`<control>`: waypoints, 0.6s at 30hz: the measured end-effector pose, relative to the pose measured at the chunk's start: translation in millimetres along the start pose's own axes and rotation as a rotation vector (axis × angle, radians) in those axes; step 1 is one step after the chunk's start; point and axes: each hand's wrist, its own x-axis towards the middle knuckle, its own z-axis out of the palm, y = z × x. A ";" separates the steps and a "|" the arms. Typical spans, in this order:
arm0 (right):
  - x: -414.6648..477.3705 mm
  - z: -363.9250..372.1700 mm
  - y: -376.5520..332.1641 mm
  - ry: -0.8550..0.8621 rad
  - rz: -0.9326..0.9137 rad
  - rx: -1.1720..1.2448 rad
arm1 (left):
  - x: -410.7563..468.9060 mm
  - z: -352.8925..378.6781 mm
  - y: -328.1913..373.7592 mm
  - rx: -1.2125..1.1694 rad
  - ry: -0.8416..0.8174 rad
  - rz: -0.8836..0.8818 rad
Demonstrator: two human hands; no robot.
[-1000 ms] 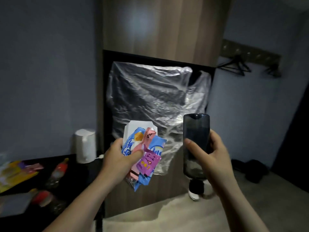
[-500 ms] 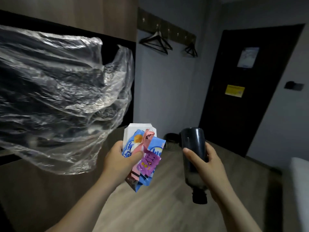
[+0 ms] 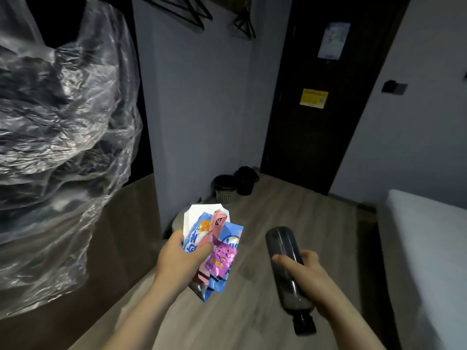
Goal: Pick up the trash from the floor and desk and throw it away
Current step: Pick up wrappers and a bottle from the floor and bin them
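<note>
My left hand [image 3: 180, 261] grips a bunch of snack wrappers [image 3: 214, 251]: blue, pink and purple packets with a white paper behind them. In my right hand [image 3: 307, 276] is a dark plastic bottle [image 3: 288, 271], held upside down with its black cap pointing at the floor. Both hands are held out over the wooden floor [image 3: 290, 215]. Two small bins stand against the wall ahead, a mesh-sided bin [image 3: 225, 189] with a dark liner and a black bin [image 3: 245, 180] just behind it near the door.
A large sheet of clear crumpled plastic [image 3: 58, 137] hangs over the dark cabinet on the left. A dark door [image 3: 321, 117] with a yellow notice stands ahead. Black hangers [image 3: 194, 13] hang on the wall. A white bed [image 3: 427, 243] fills the right edge.
My view has swung right, away from the desk and cabinet toward the door, and tilted down. The bins have come closer. Both hands keep the same hold on wrappers and bottle.
</note>
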 end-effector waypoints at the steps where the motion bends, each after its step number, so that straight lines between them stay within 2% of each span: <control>1: 10.2 8.1 -4.9 0.012 0.022 -0.008 | 17.3 -1.0 -2.6 0.012 -0.009 -0.010; 10: 110.7 35.7 -23.6 0.092 0.127 -0.043 | 131.0 32.2 -20.3 0.054 -0.083 -0.083; 18: 241.7 5.5 -32.9 -0.013 0.144 -0.001 | 227.3 111.2 -6.4 0.115 -0.067 -0.108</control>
